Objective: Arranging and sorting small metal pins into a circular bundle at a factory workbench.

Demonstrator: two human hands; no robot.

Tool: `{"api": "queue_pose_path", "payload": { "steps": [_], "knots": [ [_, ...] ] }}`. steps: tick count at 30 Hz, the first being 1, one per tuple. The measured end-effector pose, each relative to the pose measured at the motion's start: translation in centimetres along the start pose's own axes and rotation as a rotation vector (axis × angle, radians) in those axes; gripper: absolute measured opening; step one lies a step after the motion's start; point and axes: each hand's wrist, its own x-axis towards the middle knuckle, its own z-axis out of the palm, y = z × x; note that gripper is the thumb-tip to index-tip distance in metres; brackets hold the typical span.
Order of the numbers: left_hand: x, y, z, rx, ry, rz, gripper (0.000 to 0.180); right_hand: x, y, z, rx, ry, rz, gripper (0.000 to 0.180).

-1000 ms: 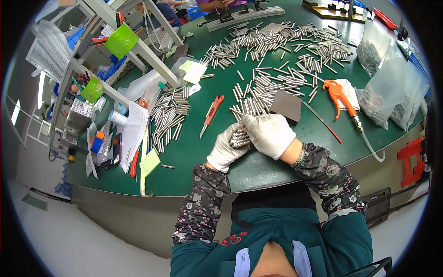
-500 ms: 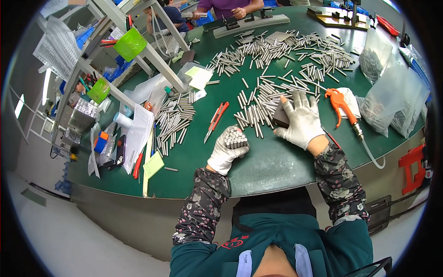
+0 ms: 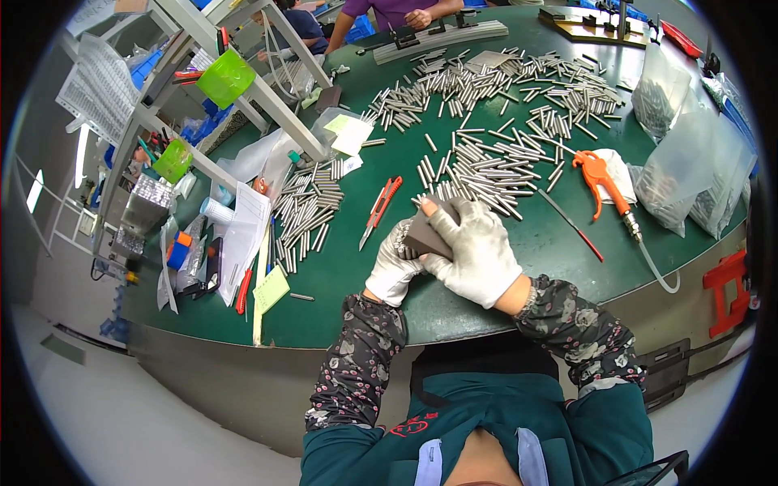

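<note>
My right hand [image 3: 480,253], in a white glove, grips a flat grey-brown pad [image 3: 425,236] and presses it against my left hand. My left hand [image 3: 392,269], also gloved, is closed in a fist around a small bundle of short metal rods, which the pad mostly hides. Both hands meet just above the near edge of the green table [image 3: 340,300]. A large scatter of the same metal rods [image 3: 486,166] lies just beyond my hands.
A red utility knife [image 3: 379,212] lies left of my hands, beside another heap of rods [image 3: 306,215]. An orange air blow gun [image 3: 598,174] with a hose lies to the right, near clear plastic bags [image 3: 689,174]. A white frame with green cups [image 3: 225,78] stands at left. Another person's hands [image 3: 417,16] work across the table.
My right hand reached out to the pad on the table, picked it up and brought it back onto my left fist. My left hand kept its rods and shifted slightly right.
</note>
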Motion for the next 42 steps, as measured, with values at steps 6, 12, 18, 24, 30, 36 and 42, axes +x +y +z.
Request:
{"api": "queue_pose_path", "payload": {
  "steps": [6,12,18,24,30,36,42],
  "knots": [
    [-0.1,-0.5,-2.5,0.098,-0.136,-0.126,0.053,1.9,3.0,-0.4,-0.157,-0.011,0.003,0.055],
    [-0.1,0.5,-1.3,0.002,-0.075,-0.162,0.050,1.5,2.4,0.1,-0.005,-0.067,-0.128,0.055],
    [-0.2,0.1,-1.2,0.035,-0.012,-0.138,0.043,0.9,1.1,-0.7,-0.035,-0.070,-0.003,0.052],
    [-0.2,-0.1,-1.2,0.099,-0.080,-0.130,0.047,2.1,3.5,-0.1,-0.098,-0.006,0.135,0.051],
    [-0.4,-0.1,-1.5,0.084,-0.039,-0.105,0.047,1.5,1.6,0.2,-0.059,-0.137,0.107,0.054],
    [-0.1,0.0,-1.7,0.087,-0.056,-0.163,0.049,1.5,4.7,-0.9,-0.145,-0.126,0.205,0.054],
    [-0.1,0.0,-1.4,0.063,-0.066,-0.172,0.047,0.7,5.4,-0.7,-0.322,-0.025,-0.025,0.049]
  ]
}}
